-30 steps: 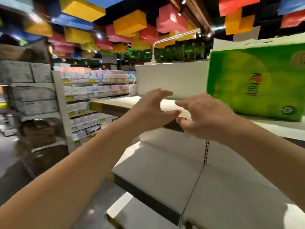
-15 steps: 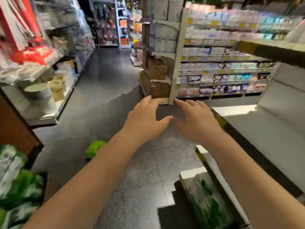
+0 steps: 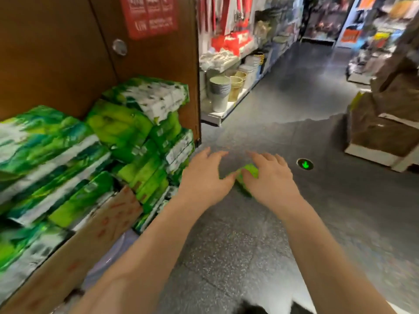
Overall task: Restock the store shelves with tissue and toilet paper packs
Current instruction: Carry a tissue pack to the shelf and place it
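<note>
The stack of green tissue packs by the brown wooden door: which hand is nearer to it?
Left. The left hand hovers just right of the stack of green tissue packs; the right hand is farther right, over the floor.

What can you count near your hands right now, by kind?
Hands: 2, left hand and right hand, both holding nothing
Loose green pack on the floor: 1
Green arrow floor light: 1
Total: 4
The stacked green packs to the left are too blurred to count.
</note>
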